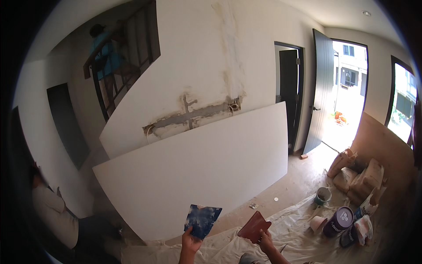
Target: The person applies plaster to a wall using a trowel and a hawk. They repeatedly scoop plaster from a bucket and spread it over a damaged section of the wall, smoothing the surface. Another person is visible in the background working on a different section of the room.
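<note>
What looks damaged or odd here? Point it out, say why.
The wall above the white board looks damaged: a rough grey strip crosses it, with brown stains and loose wires at its right end, unlike the plain surface around. The blue scraper in the left hand is smeared with white.

I am inside a home in the middle of building work: there is a stair railing (97, 52) up to my left, a dark door (319, 88) open onto daylight and another building (349, 64), and a white wall (176, 53) scarred with grey filler (189, 117) and loose wires (233, 107). A pale drop sheet (288, 226) covers part of the floor (259, 193), and purple buckets (337, 222) and bulging sacks (369, 177) stand to my right.
</note>
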`<state>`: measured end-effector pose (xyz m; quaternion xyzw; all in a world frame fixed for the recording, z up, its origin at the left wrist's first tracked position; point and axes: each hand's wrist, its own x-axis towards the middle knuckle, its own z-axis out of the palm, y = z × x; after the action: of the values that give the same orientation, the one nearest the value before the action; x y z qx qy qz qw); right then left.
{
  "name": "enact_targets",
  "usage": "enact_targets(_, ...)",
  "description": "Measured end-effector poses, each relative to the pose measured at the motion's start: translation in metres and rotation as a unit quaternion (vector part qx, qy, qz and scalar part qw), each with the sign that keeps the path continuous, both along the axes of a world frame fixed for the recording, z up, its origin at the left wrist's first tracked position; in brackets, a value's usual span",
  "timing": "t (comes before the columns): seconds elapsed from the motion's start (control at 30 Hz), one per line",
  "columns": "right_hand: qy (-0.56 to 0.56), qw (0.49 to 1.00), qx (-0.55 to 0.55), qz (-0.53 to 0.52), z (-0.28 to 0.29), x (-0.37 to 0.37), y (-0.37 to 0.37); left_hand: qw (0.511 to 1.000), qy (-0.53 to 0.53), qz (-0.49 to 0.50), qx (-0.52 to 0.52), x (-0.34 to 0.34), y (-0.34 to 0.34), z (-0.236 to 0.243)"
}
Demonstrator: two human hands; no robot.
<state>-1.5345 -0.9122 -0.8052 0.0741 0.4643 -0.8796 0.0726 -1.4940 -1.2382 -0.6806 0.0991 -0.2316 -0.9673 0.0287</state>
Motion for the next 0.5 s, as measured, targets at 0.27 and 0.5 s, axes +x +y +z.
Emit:
enact_targets(0.27,-0.031,0.997,-0.076,-0.002,-0.051,-0.134,-0.04,0.999,0.007,-0.027,-0.023,-0.132,0.008,0.014)
enact_targets(0.5,-0.024,0.995,-0.098,0.013,-0.012,-0.264,-0.052,0.998,-0.021,-0.001,-0.057,-0.243,0.007,0.046)
